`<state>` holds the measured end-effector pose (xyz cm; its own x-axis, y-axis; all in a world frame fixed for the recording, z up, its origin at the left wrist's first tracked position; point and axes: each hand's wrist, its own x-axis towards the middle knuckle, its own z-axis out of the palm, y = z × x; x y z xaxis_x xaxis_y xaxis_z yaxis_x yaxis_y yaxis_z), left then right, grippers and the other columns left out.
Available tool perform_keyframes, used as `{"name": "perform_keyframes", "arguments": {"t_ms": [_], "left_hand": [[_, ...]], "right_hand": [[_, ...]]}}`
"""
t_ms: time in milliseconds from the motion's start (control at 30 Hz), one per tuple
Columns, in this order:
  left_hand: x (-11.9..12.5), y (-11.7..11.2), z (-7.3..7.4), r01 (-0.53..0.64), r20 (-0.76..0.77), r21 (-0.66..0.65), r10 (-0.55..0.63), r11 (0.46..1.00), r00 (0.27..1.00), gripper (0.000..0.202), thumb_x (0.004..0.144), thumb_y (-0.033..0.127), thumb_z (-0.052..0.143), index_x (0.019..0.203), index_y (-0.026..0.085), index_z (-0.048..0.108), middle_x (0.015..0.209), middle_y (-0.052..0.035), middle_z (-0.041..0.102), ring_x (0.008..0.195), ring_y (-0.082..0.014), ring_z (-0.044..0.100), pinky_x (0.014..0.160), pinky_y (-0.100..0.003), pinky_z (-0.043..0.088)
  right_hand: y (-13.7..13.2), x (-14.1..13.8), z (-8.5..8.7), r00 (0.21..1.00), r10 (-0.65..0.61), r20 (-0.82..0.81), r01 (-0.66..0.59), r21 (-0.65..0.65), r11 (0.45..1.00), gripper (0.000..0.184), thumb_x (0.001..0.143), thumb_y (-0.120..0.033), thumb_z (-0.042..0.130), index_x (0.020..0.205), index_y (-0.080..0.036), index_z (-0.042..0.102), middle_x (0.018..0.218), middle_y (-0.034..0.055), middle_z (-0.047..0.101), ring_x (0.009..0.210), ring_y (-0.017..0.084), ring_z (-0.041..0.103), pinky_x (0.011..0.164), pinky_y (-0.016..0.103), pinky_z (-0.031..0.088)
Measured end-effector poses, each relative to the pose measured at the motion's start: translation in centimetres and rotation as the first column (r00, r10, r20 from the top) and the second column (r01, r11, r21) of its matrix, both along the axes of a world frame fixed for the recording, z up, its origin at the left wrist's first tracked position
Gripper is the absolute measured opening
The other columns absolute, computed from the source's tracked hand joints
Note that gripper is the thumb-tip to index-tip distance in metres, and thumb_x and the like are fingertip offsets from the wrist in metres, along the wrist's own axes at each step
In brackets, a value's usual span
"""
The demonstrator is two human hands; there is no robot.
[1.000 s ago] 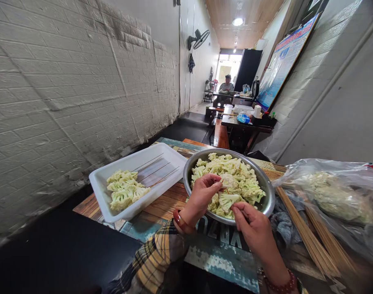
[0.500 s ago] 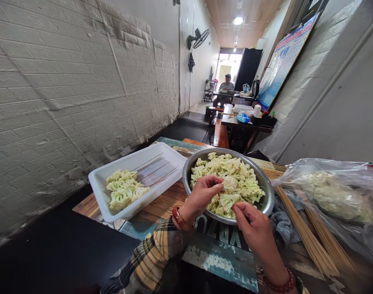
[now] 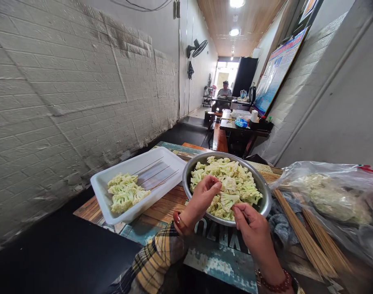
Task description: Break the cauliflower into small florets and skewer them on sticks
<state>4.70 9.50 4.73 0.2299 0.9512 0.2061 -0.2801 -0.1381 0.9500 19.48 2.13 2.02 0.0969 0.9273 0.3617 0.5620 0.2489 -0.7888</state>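
Observation:
Over the near side of a steel bowl point(image 3: 267, 203) heaped with cauliflower florets point(image 3: 218, 165), both of my hands work close together. My left hand point(image 3: 201, 198) is closed in a pinch, with a pale cauliflower floret point(image 3: 228, 184) at its fingertips. Thumb and forefinger of my right hand point(image 3: 254, 224) pinch the edge of a second cauliflower floret point(image 3: 227, 200) just below it. Whether a skewer runs between the two cannot be made out. To the left, a white tray point(image 3: 108, 214) holds skewered cauliflower point(image 3: 125, 192), its thin sticks point(image 3: 152, 175) pointing toward the far right.
Bundles of bamboo skewers point(image 3: 305, 232) lie right of the bowl on a grey cloth point(image 3: 282, 220). A clear plastic bag point(image 3: 333, 196) of cauliflower sits behind them. The patterned wooden table point(image 3: 155, 206) stands near a white brick wall point(image 3: 82, 90). Farther off, a person point(image 3: 225, 90) sits at another table.
The camera view has tilted up slightly. My hands stay in nearly the same place over the bowl, still pinching; the left fingers have shifted slightly on the upper floret.

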Motion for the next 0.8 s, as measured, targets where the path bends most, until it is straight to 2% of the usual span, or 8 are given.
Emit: {"name": "perform_keyframes", "arguments": {"t_ms": [133, 200, 300, 433, 600, 800], "left_hand": [[-0.09, 0.11, -0.02, 0.087, -0.161, 0.037, -0.08, 0.995, 0.984, 0.03, 0.082, 0.041, 0.053, 0.066, 0.016, 0.057, 0.065, 0.0014, 0.051, 0.064, -0.0122, 0.045, 0.06, -0.022, 0.034], [-0.18, 0.11, -0.09, 0.093, -0.216, 0.066, -0.077, 0.993, 0.973, 0.03, 0.082, 0.041, 0.053, 0.064, 0.017, 0.056, 0.063, 0.0017, 0.05, 0.063, -0.0125, 0.043, 0.059, -0.023, 0.034], [-0.35, -0.04, -0.33, 0.035, -0.241, 0.135, -0.001, 0.99, 0.971, 0.026, 0.082, 0.036, 0.054, 0.063, 0.018, 0.058, 0.063, 0.0006, 0.052, 0.064, -0.0143, 0.044, 0.06, -0.024, 0.036], [-0.55, -0.28, -0.4, -0.047, -0.248, 0.189, 0.094, 0.981, 0.964, 0.017, 0.082, 0.03, 0.052, 0.072, 0.02, 0.062, 0.069, -0.0016, 0.055, 0.069, -0.0163, 0.045, 0.065, -0.025, 0.038], [-0.77, -0.2, 0.16, 0.101, -0.382, 0.148, -0.037, 0.984, 0.923, 0.021, 0.086, 0.033, 0.043, 0.078, 0.018, 0.055, 0.077, 0.0001, 0.052, 0.076, -0.0154, 0.046, 0.073, -0.026, 0.039], [-0.78, 0.25, 0.04, 0.196, -0.367, 0.083, -0.152, 0.977, 0.918, 0.022, 0.087, 0.034, 0.04, 0.078, 0.017, 0.051, 0.079, 0.0007, 0.05, 0.075, -0.0136, 0.045, 0.073, -0.025, 0.04]], "right_hand": [[0.01, -0.02, -0.09, 1.0, 0.007, 0.026, -0.007, 0.002, 1.0, 0.031, 0.091, -0.042, 0.043, 0.076, -0.02, 0.058, 0.054, -0.0027, 0.052, 0.051, 0.014, 0.05, 0.051, 0.024, 0.038], [0.04, -0.01, -0.09, 0.999, 0.007, 0.041, -0.007, 0.003, 1.0, 0.031, 0.091, -0.042, 0.043, 0.075, -0.02, 0.058, 0.055, -0.0023, 0.054, 0.052, 0.014, 0.051, 0.052, 0.024, 0.039], [0.07, 0.04, -0.12, 0.998, 0.023, 0.054, -0.024, 0.013, 1.0, 0.029, 0.091, -0.04, 0.043, 0.077, -0.02, 0.059, 0.06, -0.0008, 0.057, 0.054, 0.015, 0.053, 0.052, 0.023, 0.039], [0.05, 0.09, -0.12, 0.996, 0.046, 0.076, -0.047, 0.009, 0.999, 0.029, 0.092, -0.039, 0.042, 0.077, -0.02, 0.058, 0.063, -0.0005, 0.059, 0.057, 0.015, 0.054, 0.053, 0.023, 0.04], [0.08, 0.1, -0.18, 0.996, 0.014, 0.087, -0.017, 0.034, 0.999, 0.028, 0.091, -0.039, 0.044, 0.077, -0.02, 0.058, 0.066, -0.0007, 0.059, 0.062, 0.015, 0.055, 0.059, 0.023, 0.041], [0.46, 0.2, -0.24, 0.996, 0.019, 0.086, -0.021, 0.022, 1.0, 0.028, 0.091, -0.041, 0.043, 0.078, -0.02, 0.058, 0.067, -0.0005, 0.059, 0.063, 0.015, 0.055, 0.06, 0.024, 0.041]]}}
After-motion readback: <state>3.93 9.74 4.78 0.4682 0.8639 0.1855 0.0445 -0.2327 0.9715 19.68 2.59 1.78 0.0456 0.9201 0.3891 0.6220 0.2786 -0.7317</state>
